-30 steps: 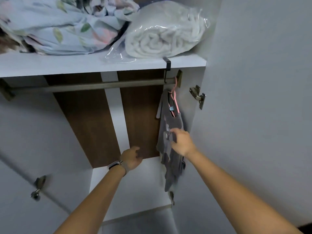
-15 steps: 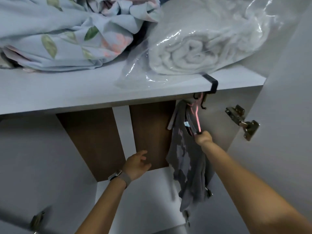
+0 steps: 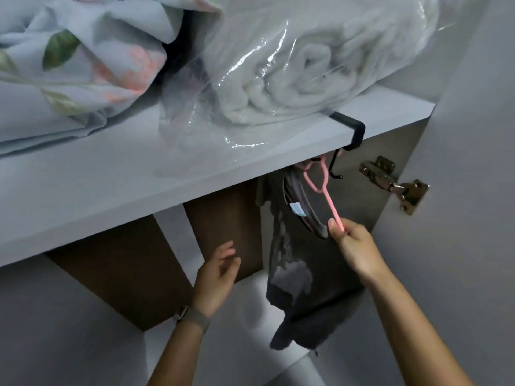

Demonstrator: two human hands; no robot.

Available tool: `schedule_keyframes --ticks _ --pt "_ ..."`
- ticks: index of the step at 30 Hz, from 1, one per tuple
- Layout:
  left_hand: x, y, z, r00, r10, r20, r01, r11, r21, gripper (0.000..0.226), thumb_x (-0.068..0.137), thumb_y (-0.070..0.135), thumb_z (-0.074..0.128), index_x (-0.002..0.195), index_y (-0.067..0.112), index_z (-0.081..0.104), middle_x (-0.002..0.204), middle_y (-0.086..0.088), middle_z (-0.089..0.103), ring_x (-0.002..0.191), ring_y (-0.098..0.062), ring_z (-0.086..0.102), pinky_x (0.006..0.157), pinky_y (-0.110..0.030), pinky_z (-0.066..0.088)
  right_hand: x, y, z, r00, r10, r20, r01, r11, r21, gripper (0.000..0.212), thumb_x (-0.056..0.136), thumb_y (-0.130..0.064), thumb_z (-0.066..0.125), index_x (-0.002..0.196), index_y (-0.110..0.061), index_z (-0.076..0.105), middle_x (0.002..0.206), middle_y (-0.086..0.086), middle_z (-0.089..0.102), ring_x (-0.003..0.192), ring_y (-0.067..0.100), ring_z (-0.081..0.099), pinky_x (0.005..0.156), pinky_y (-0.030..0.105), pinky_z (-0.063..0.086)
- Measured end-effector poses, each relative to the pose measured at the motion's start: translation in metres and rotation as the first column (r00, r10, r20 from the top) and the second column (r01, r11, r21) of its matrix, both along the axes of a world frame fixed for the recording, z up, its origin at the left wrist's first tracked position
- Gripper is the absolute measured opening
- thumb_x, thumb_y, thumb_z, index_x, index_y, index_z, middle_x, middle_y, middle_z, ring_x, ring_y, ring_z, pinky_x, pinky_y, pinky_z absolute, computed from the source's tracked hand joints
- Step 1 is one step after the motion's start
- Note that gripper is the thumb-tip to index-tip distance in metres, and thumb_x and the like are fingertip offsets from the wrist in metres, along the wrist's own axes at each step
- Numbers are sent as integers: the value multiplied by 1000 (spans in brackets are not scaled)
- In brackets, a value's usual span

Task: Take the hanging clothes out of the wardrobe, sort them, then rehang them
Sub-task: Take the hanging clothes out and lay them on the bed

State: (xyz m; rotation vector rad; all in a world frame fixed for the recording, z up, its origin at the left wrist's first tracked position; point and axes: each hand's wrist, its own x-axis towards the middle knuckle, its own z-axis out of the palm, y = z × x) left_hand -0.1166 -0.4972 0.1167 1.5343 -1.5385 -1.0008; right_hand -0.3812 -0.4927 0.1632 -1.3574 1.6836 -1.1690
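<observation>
Under the white shelf (image 3: 117,190), at its right end, a dark grey garment (image 3: 301,263) hangs on a pink hanger (image 3: 324,190). The cloth is charcoal with pale, blotchy print down its front, a small light label shows inside the neckline, and its lower edge trails off blurred below the shelf. The hanger is thin pink plastic, its top running up behind the shelf's front edge beside a black over-shelf hook (image 3: 352,132), so what it hangs on is hidden.

Left of the garment, below the shelf, the left hand (image 3: 216,277) is raised with fingers loosely spread, holding nothing and apart from the cloth; a watch strap (image 3: 192,319) circles its wrist. Right of it, the right hand (image 3: 355,246) reaches up from the lower right and pinches the hanger's lower arm between thumb and curled fingers, just at the garment's neckline.

On top of the shelf lie floral bedding (image 3: 83,57) at the left and a rolled white blanket in clear plastic (image 3: 292,68) at the right, both cut off by the frame's top. Right of the shelf's end, a brass hinge (image 3: 395,183) sits on the wardrobe's side.
</observation>
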Motion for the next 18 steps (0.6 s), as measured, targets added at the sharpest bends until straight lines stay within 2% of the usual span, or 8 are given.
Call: schedule_keyframes --ticks 3,5,8,10,11,13,16,18 --pt "-19 -6 14 1000 -2 18 6 978 -208 48 92 25 55 136 31 40 137 8 40 125 -4 39 94 -15 34 -16 51 -6 977 3 -215 -7 1000 -14 48 91 -39 57 58 -8 42 50 -7 33 50 4 30 52 26 28" --pt "-34 -11 23 988 -96 122 134 924 -357 57 89 26 59 139 35 34 147 10 28 132 -1 24 100 -10 22 -22 86 -14 946 -3 -324 0 1000 -8 51 88 -51 56 55 -15 42 47 -6 32 48 4 29 50 25 27" --pt "-60 -14 23 924 -245 293 343 870 -353 66 79 46 60 139 40 31 148 7 29 136 -14 22 108 -32 20 -29 135 -19 914 -16 -405 29 999 26 51 77 -73 44 55 -27 45 49 -4 34 49 6 29 50 27 27" --pt "-81 -8 19 860 -287 421 448 821 -355 55 75 56 49 127 40 44 131 6 47 126 -24 34 100 -46 29 -40 170 -17 907 -75 -415 102 994 43 56 73 -83 38 55 -31 47 50 -6 40 49 6 35 51 26 30" --pt "-88 -5 17 828 -282 484 488 788 -376 42 76 55 46 114 39 53 116 8 55 116 -25 42 92 -48 33 -44 184 -14 894 -104 -435 137 989 45 57 72 -85 36 55 -33 48 51 -7 44 49 7 39 51 25 31" --pt "-107 7 16 782 -334 526 576 710 -405 24 79 49 44 90 33 57 87 16 59 97 -20 52 80 -43 36 -55 218 -7 859 -180 -480 229 973 44 60 70 -87 35 56 -31 51 54 -7 49 52 11 45 52 25 33" --pt "-135 48 28 762 -478 437 638 673 -375 23 75 47 43 92 35 53 79 25 57 81 -4 51 74 -31 29 -68 274 3 792 -288 -539 363 931 35 72 63 -90 39 63 -20 58 57 -2 54 56 15 50 53 31 38" --pt "-153 83 35 754 -525 396 653 665 -362 27 72 49 44 95 38 54 72 17 57 75 -3 49 73 -32 32 -77 314 10 766 -404 -500 470 883 7 65 54 -86 55 65 -23 64 58 -4 57 57 13 53 51 29 39"
